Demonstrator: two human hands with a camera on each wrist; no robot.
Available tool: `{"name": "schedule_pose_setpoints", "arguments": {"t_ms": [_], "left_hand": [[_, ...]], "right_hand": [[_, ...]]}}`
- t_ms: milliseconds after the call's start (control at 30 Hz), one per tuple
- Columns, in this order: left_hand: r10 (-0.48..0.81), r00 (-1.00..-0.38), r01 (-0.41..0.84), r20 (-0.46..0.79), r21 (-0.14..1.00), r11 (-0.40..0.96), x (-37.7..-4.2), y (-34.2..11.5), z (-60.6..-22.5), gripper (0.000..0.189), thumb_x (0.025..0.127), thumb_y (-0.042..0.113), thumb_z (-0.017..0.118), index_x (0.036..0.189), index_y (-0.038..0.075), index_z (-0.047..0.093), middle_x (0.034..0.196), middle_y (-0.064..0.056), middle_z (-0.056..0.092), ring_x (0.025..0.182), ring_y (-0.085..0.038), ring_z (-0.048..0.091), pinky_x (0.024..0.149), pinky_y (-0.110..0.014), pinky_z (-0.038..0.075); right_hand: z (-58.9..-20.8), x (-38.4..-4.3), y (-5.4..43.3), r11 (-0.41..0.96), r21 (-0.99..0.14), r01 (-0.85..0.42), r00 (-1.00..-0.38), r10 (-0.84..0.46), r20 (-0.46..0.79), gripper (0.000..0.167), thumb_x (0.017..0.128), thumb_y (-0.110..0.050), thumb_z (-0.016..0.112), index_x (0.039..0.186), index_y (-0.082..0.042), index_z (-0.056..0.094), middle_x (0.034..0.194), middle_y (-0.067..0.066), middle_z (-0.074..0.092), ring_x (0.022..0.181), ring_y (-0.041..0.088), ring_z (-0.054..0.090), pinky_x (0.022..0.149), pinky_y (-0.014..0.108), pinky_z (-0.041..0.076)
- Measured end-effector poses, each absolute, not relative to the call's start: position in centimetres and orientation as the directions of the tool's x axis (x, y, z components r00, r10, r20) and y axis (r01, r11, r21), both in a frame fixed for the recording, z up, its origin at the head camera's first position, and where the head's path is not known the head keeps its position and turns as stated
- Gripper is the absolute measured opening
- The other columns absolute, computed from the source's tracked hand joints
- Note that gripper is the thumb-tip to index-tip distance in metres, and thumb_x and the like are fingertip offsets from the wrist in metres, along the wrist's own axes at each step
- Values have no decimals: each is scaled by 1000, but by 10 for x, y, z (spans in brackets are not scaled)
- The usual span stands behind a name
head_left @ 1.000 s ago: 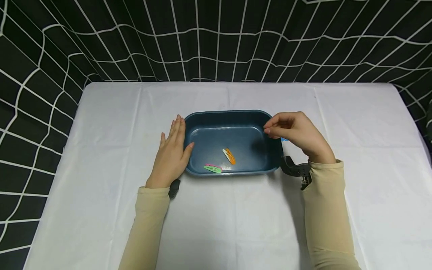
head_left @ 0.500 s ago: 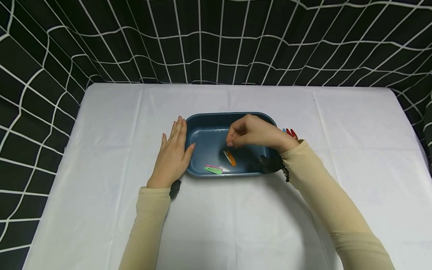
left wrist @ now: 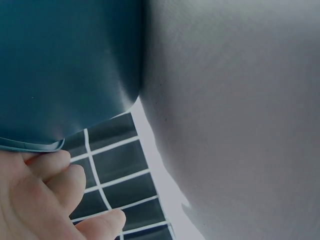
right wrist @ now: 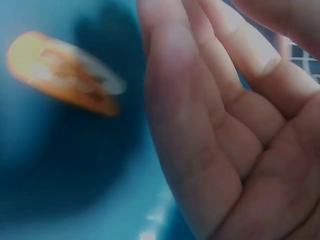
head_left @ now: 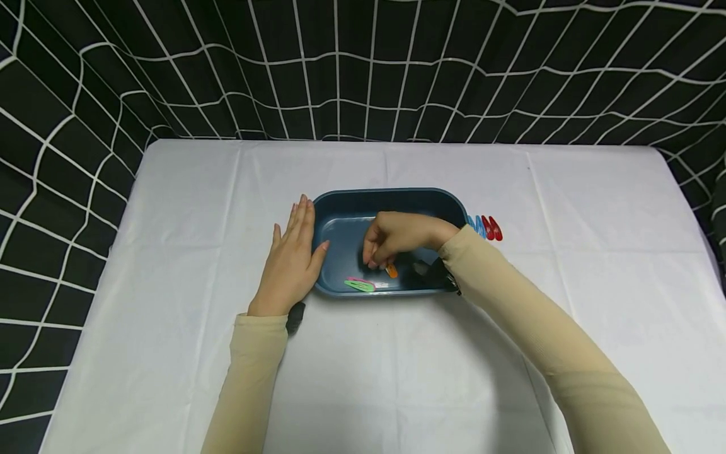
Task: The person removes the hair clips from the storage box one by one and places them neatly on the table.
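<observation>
My left hand [head_left: 288, 258] lies with straight fingers along the left wall of a dark blue plastic basin [head_left: 340, 195], its thumb over the rim. Inside the basin, my right hand [head_left: 399, 236] reaches down with loosely bent fingers, nothing held between them. Just beside those fingertips lies an orange hair clip [head_left: 392, 271], with a white hair clip [right wrist: 111, 82] against it in the right wrist view. A green hair clip [head_left: 360, 286] and a pink hair clip [head_left: 354, 279] lie together near the basin's front wall.
Right of the basin, blue hair clips [head_left: 480, 227] and red hair clips [head_left: 496, 228] stand in a row on the white tablecloth [head_left: 595, 284]. A white net [head_left: 368, 61] over black cloth rises behind the table. The right sleeve [head_left: 533, 315] crosses the basin's right end.
My right hand has moved left from the basin's right rim and down to the orange and white clips. The red and blue clips have come into view. My left hand has stayed put.
</observation>
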State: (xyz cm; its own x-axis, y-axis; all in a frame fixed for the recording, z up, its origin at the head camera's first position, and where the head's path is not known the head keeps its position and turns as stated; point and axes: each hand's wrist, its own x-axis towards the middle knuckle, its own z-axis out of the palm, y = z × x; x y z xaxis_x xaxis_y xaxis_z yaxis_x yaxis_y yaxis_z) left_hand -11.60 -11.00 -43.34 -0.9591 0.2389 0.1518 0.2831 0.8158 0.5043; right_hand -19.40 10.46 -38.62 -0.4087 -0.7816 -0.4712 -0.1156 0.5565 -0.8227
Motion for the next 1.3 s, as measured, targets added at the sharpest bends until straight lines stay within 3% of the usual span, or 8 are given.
{"name": "schedule_pose_setpoints", "arguments": {"t_ms": [100,667,900,1300], "left_hand": [[238,-960,280,148,507,815,-116,-110,-433,66,99,29,46,149,-1,14,157,-12,8,143,-28,11,107,-61,13],[237,-960,278,146,512,813,-117,-111,-432,67,99,29,46,149,-1,14,157,-12,7,143,-28,11,107,-61,13],[242,-959,285,150,515,808,-116,-110,-432,66,99,28,46,149,-2,15,157,-12,8,143,-29,12,107,-61,13],[260,-953,303,156,513,803,-115,-110,-432,64,100,29,45,149,-2,17,156,-12,9,143,-28,11,107,-62,13]], "right_hand": [[-394,-195,102,581,-808,-95,-384,-770,-509,10,80,6,62,88,8,68,75,10,68,65,18,63,63,32,53],[-407,-190,90,651,-754,-92,-322,-736,-596,5,78,2,67,81,0,71,71,6,68,59,13,64,56,24,52],[-407,-187,82,641,-756,-133,-276,-756,-593,5,78,1,68,77,-2,71,65,4,66,55,12,62,51,21,49],[-407,-182,76,640,-735,-225,-254,-767,-590,8,78,4,65,77,-1,72,63,2,65,55,11,61,51,22,47]]}}
